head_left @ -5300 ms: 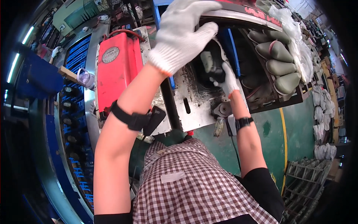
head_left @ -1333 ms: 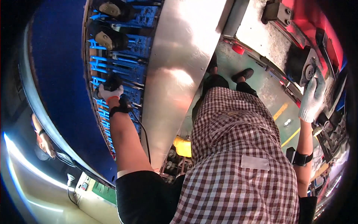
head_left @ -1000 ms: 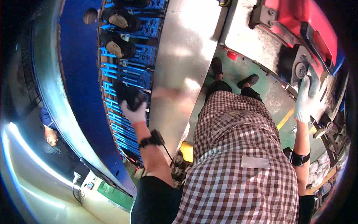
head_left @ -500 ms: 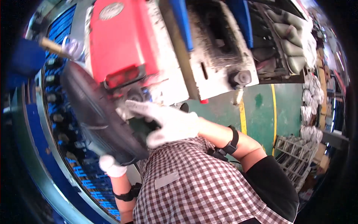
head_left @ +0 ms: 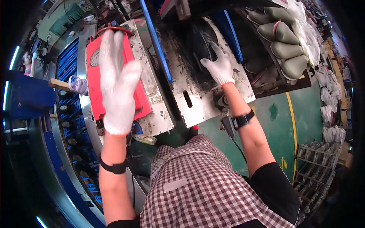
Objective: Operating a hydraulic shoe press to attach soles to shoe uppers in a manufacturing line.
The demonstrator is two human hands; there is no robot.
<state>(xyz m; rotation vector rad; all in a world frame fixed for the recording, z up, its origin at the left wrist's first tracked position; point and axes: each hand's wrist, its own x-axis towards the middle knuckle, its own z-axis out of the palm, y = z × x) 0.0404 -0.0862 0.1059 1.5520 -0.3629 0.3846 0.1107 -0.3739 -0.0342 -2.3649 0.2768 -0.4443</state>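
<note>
1. 2 white gloves (head_left: 117,108), knitted with a fine rib, orange edging at the wrists.
2. Left hand (head_left: 119,78): raised in front of the red cover (head_left: 142,100), fingers straight and pointing away from the body, thumb spread well out to the side; contact with the cover hard to tell.
3. Right hand (head_left: 219,67): above the plate (head_left: 203,108), right at the shoe (head_left: 205,38), thumb and forefinger spread in a V, other fingers partly hidden; pressing or only hovering, cannot tell.
4. Shoe: black, long and low, a finely patterned patch on the upper face; lying lengthwise on the plate's blackened middle, between 2 flat blue bars (head_left: 157,47).
5. Plate: pale worn metal, flaked and smudged with black, pierced near the left side by a rounded oblong slot (head_left: 187,98).
6. Red cover: glossy, smooth, box-like, with a round grey badge (head_left: 94,57) and a thin curved red tube (head_left: 114,29) at the far end.
7. To the right of the plate: smooth, rounded grey-green lasts (head_left: 294,67) in a heap, crumpled see-through plastic (head_left: 310,45) alongside.
8. To the left of the cover: rounded lilac cup (head_left: 78,85) beside a squared wood block (head_left: 59,84).
9. Nearest the body: checked brown-and-white cloth apron (head_left: 190,167), softly wrinkled; black straps (head_left: 113,168) around both forearms.
10. Below: smooth green floor (head_left: 266,129) with a yellow line (head_left: 292,125), ridged metal rack (head_left: 315,161) at the edge.
</note>
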